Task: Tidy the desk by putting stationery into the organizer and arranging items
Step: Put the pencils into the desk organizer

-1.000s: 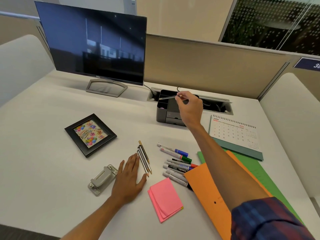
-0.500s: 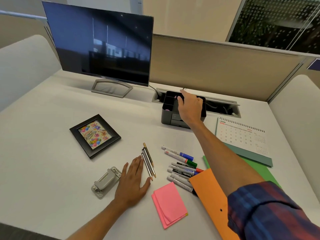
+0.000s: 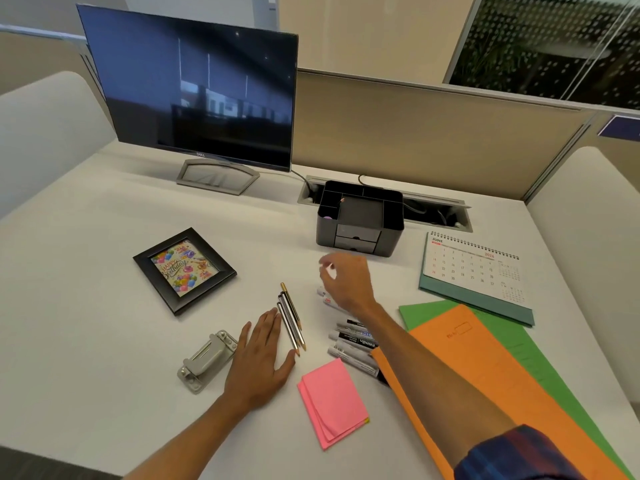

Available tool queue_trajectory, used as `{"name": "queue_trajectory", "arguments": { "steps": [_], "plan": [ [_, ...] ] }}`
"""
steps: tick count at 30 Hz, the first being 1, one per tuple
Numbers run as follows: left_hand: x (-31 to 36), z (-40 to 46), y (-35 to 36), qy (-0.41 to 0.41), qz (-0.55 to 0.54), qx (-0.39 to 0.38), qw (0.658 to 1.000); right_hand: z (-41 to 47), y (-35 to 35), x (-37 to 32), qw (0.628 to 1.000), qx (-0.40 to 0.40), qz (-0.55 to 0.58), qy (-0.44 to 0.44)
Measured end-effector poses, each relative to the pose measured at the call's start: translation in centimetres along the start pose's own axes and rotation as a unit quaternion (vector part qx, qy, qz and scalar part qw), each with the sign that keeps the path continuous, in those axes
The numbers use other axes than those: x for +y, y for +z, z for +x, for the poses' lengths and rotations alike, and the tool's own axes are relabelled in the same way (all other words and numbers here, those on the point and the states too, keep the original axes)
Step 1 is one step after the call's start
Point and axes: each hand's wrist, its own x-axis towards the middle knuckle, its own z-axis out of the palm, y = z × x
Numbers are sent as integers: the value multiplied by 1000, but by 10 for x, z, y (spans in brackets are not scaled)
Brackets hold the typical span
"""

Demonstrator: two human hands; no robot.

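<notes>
The black desk organizer (image 3: pixel 360 233) stands at the back of the desk, and a pencil tip shows in its left compartment. Three pencils (image 3: pixel 292 320) lie side by side in the middle of the desk. My left hand (image 3: pixel 261 355) rests flat just left of them, fingers apart. Right of the pencils lies a row of several markers (image 3: pixel 353 341). My right hand (image 3: pixel 346 280) hovers blurred over the far end of that row, fingers loosely curled and holding nothing; it hides the farthest markers.
A monitor (image 3: pixel 201 95) stands at the back left. A framed birthday picture (image 3: pixel 184 270) and a grey hole punch (image 3: pixel 207 360) lie left. Pink sticky notes (image 3: pixel 332 401), orange (image 3: pixel 491 382) and green folders (image 3: pixel 433 311) and a desk calendar (image 3: pixel 474 268) lie right.
My right hand let go of a pencil in the organizer and has drawn back toward me, now over the markers. The left hand stayed put.
</notes>
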Motion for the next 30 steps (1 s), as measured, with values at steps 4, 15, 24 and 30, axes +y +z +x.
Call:
{"name": "queue_trajectory", "arguments": {
  "steps": [4, 15, 24, 30],
  "plan": [
    [0, 0, 0, 1, 2, 3, 1000, -21, 16, -11, 994, -109, -31, -3],
    [0, 0, 0, -1, 3, 6, 1000, -43, 36, -32, 984, -159, -86, -7],
    [0, 0, 1, -2, 2, 5, 1000, -45, 33, -34, 978, -146, -148, 23],
    [-1, 0, 2, -4, 2, 0, 1000, -35, 25, -33, 987, -108, -102, 61]
  ]
}}
